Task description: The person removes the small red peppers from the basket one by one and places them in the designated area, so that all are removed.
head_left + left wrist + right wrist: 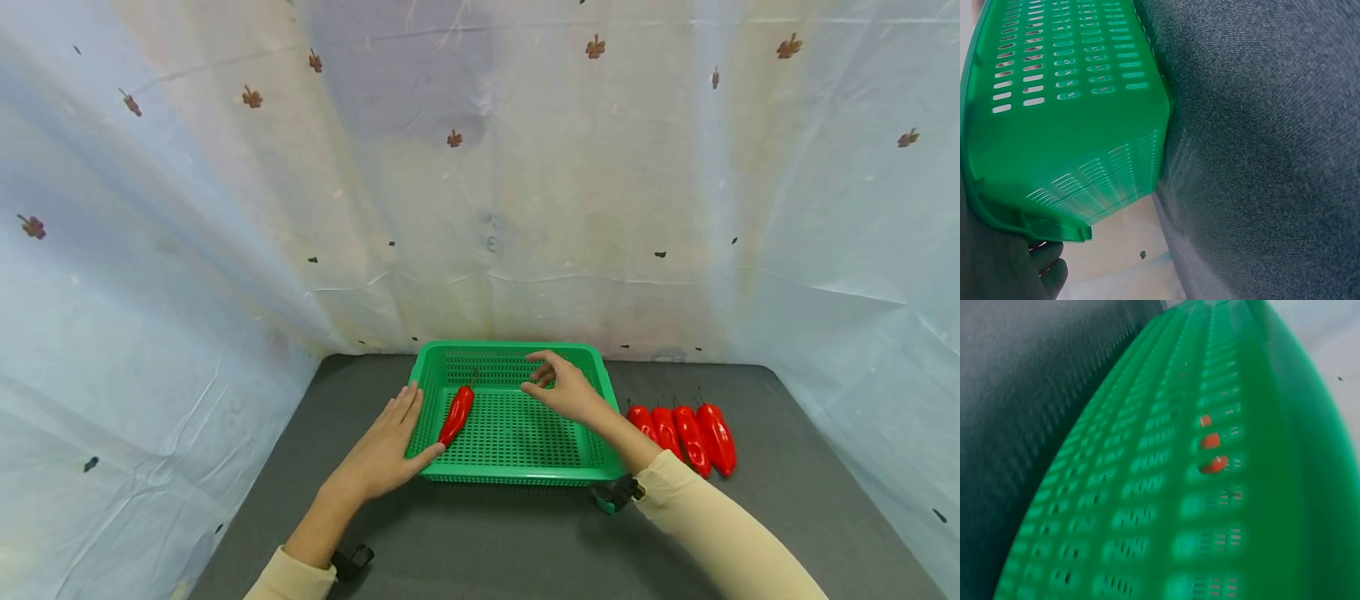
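A green plastic basket [517,475] with slotted walls stands on the dark table, and one red chili pepper [457,412] lies in its left part, stem toward the back. My left hand [381,450] rests at the basket's left rim with its fingers straight and its thumb over the front left corner, near the pepper's tip. In the left wrist view its fingers [1050,269] show beside the rim. Above the basket's right half is my right hand [564,392], fingers loosely curved and apart, holding nothing. The right wrist view shows red through the basket's slots, but not the hand.
Right of the basket, several red chili peppers [692,437] lie side by side on the dark grey tabletop [480,542], partly behind my right forearm. A pale plastic sheet [525,208] with leaf prints hangs behind the table and along its sides.
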Demonstrator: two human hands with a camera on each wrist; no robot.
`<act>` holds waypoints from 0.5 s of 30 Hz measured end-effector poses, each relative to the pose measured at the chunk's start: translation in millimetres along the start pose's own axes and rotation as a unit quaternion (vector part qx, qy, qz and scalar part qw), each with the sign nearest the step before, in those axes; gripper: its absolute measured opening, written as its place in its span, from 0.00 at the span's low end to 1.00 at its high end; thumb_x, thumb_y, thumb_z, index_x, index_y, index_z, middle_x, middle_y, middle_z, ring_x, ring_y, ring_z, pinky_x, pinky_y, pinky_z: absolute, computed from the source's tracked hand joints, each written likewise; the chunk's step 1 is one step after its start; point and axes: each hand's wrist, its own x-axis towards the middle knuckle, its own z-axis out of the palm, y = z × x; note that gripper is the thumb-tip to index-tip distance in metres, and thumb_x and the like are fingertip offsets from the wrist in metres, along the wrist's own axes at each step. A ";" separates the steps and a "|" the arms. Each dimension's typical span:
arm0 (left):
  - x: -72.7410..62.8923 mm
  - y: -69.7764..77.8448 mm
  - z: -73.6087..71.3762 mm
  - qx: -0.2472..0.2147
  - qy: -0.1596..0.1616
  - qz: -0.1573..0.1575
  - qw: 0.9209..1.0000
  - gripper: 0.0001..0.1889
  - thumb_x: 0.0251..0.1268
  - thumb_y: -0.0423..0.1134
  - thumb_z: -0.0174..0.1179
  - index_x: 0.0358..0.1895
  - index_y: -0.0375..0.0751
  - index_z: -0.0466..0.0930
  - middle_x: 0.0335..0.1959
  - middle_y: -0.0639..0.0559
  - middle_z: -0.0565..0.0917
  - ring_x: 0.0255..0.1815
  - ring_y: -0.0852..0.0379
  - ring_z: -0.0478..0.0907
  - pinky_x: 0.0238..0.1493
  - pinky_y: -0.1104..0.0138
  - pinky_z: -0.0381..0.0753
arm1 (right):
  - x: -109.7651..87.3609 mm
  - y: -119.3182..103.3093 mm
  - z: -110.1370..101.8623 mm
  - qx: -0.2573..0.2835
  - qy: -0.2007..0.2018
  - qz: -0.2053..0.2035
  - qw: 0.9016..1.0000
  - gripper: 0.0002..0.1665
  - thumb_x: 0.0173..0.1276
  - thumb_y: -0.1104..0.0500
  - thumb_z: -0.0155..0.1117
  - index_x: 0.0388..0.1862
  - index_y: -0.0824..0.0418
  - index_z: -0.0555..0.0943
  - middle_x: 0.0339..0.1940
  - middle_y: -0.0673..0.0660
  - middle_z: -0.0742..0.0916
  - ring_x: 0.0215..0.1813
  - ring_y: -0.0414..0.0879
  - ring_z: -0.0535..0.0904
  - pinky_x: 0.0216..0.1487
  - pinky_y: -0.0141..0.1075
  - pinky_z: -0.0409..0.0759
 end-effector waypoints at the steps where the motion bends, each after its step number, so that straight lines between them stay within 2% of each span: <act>1: 0.1 0.0 0.0 0.000 0.000 0.000 1.000 0.56 0.77 0.75 0.50 0.88 0.35 0.45 0.91 0.42 0.41 0.90 0.42 0.40 0.87 0.44 0.49 | 1.6 -1.0 3.0 0.003 0.000 0.003 1.000 0.32 0.79 0.58 0.71 0.75 0.65 0.74 0.56 0.70 0.86 0.53 0.60 0.85 0.51 0.54 0.85; 8: 0.5 0.9 0.0 -0.007 -0.005 -0.005 1.000 0.55 0.77 0.71 0.54 0.88 0.34 0.45 0.90 0.41 0.41 0.90 0.42 0.39 0.87 0.44 0.48 | 11.0 -6.3 27.0 0.021 -0.002 0.025 0.999 0.32 0.78 0.58 0.71 0.77 0.63 0.73 0.58 0.70 0.85 0.56 0.60 0.85 0.51 0.53 0.86; 15: 0.3 2.1 -0.8 -0.008 0.000 -0.006 1.000 0.55 0.77 0.73 0.53 0.88 0.34 0.45 0.90 0.41 0.41 0.90 0.41 0.40 0.87 0.44 0.48 | 18.0 -17.2 44.5 0.019 0.001 0.030 0.999 0.30 0.77 0.59 0.71 0.74 0.61 0.76 0.55 0.64 0.85 0.55 0.59 0.85 0.50 0.52 0.87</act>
